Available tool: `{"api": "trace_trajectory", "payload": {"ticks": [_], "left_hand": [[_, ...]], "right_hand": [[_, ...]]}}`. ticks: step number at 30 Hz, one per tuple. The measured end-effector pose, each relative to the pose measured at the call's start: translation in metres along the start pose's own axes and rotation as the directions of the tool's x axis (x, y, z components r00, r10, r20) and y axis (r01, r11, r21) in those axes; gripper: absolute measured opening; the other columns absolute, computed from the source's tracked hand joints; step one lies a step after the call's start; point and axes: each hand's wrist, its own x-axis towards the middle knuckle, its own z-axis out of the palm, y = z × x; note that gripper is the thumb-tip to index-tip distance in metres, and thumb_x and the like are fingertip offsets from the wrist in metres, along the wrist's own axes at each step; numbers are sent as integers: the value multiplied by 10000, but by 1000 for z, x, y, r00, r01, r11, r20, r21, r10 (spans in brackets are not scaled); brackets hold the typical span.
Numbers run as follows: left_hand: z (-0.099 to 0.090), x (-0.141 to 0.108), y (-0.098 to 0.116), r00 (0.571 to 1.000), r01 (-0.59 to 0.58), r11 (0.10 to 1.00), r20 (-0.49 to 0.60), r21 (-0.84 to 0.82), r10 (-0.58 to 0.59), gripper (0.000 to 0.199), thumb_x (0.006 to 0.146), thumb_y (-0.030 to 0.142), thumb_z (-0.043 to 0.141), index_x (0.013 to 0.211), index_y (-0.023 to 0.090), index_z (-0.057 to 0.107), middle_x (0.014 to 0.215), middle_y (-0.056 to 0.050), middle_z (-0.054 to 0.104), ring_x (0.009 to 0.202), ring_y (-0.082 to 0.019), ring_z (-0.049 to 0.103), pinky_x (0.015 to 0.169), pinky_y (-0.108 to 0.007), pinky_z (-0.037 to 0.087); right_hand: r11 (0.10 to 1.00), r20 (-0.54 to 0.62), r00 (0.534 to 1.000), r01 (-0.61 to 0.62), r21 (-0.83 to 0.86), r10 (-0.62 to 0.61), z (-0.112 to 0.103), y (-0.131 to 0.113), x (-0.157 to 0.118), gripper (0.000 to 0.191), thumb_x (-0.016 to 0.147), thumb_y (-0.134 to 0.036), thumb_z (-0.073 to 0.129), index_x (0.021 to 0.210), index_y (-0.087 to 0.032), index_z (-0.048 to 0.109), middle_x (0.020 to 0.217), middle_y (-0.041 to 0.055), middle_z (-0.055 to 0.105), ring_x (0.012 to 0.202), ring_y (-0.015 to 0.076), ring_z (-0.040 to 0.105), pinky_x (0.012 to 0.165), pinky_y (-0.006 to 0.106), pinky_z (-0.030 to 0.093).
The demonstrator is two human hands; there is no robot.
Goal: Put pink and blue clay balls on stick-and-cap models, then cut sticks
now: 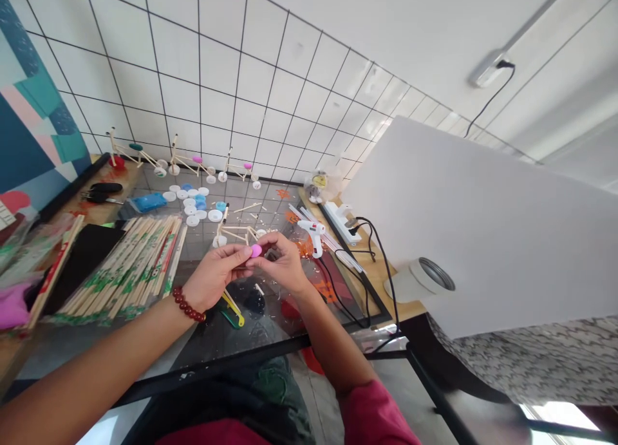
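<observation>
Between the fingertips of both hands is a small pink lump of modelling clay. My left hand, with a red bead bracelet at the wrist, pinches it from the left. From the other side my right hand has its thumb and fingers closed against it. Just beyond the hands stands a small stick-built bicycle with white bottle-cap wheels, partly hidden by the fingers. Beneath them a yellow utility knife lies on the glass tabletop.
Three similar bicycles, one of them here, line the back edge. Loose white and blue bottle caps and a blue packet lie near them. Wrapped chopsticks fill the left. A white glue gun, power strip and cables sit right.
</observation>
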Motion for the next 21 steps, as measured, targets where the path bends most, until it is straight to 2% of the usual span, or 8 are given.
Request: {"api": "trace_trajectory", "payload": {"ticks": [4,8,11,13,15,16,18,21], "left_hand": [[-2,2,3,999,-30,997,-34,64,32,378,570,418,947,788,143,807,815,-65,770,690,-121,663,654,-230,557],[-2,2,0,997,-48,996,-49,77,52,402,595,488,916,754,139,796,715,-58,737,646,-135,646,642,-262,554],[0,-1,-1,982,-185,977,-16,106,188,353,656,434,889,895,186,813,857,-67,767,756,-167,684,719,-294,576],[2,-3,0,946,-323,921,66,218,316,322,662,353,888,946,216,819,971,-70,764,873,-188,695,806,-311,578],[3,-5,0,908,-419,844,132,334,398,273,663,330,885,908,221,830,988,-74,754,941,-206,692,858,-319,572],[3,-5,0,903,-429,825,137,369,408,249,673,336,879,890,222,834,980,-76,757,952,-212,693,869,-323,571],[1,-5,-3,926,-373,849,85,375,369,244,711,366,858,910,227,835,973,-77,776,932,-217,708,857,-333,580],[-5,-4,-8,968,-239,916,-1,322,253,305,723,404,854,966,223,828,1002,-80,803,916,-225,730,848,-342,596]], "right_hand": [[992,67,992,114,-46,-110,-2,3,-1,431,835,-509,758,1139,-219,663,972,53,724,838,155,655,801,309,549],[985,79,988,142,-97,-134,-8,-1,-2,305,865,-497,733,980,-216,703,890,43,713,829,164,637,790,316,528],[992,45,993,110,-56,-108,-10,-1,-5,340,843,-540,743,880,-205,699,840,31,702,790,155,628,749,299,509],[997,41,997,60,-47,-58,-11,1,-8,373,843,-573,727,839,-202,696,813,27,694,767,152,625,722,291,500],[999,57,998,25,-43,-23,-11,4,-11,414,835,-612,714,806,-199,687,802,25,686,758,152,624,714,290,502],[999,70,997,29,-35,-26,-11,5,-12,426,819,-621,725,796,-198,681,799,25,684,757,153,626,717,291,506],[998,89,994,57,-17,-55,-10,7,-14,430,761,-608,787,820,-196,677,795,20,679,741,148,624,720,288,515],[994,57,993,106,-3,-106,-9,7,-15,504,718,-530,858,1056,-204,674,858,22,690,721,134,622,699,272,536]]}}
